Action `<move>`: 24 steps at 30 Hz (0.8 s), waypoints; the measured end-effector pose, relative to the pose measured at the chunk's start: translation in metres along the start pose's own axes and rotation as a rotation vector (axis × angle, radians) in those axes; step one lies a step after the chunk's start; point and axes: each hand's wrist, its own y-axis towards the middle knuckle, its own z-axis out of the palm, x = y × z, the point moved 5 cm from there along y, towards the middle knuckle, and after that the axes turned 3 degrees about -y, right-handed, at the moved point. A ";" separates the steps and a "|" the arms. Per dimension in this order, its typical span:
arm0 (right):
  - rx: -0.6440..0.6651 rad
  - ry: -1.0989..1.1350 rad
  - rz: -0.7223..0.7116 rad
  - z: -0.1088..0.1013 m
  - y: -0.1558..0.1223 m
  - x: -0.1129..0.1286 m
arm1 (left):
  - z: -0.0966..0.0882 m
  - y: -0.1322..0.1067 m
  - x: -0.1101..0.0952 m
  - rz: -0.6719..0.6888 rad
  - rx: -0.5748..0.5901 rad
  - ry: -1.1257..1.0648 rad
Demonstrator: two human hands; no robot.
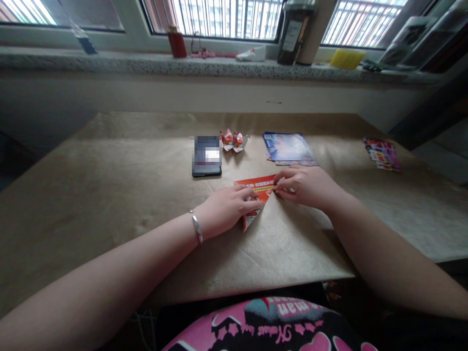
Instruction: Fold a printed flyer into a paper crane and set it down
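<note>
A red printed sheet of paper point(261, 196), folded into a triangle, lies on the table in front of me. My left hand point(234, 204) rests flat on its left part, fingers stretched out and covering some of the print. At the triangle's right corner, my right hand point(302, 184) pinches the paper between thumb and fingers. Just beyond the sheet are two small folded paper figures point(233, 140) in red and white, standing side by side. A phone point(206, 157) with a blurred-out screen lies to their left.
Blue printed sheets point(288, 146) are stacked behind my right hand. Purple and red printed papers point(382, 153) lie farther right. Along the window sill point(139, 62) stand a red container point(177, 43), a dark bottle point(294, 34) and a yellow item point(346, 59).
</note>
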 end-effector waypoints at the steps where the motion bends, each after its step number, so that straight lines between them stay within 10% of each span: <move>1: 0.006 -0.015 0.028 0.001 0.000 -0.001 | 0.000 0.000 0.000 0.000 0.002 0.002; 24: 0.034 -0.057 0.323 0.010 -0.001 -0.018 | -0.001 -0.001 -0.001 0.007 -0.014 -0.001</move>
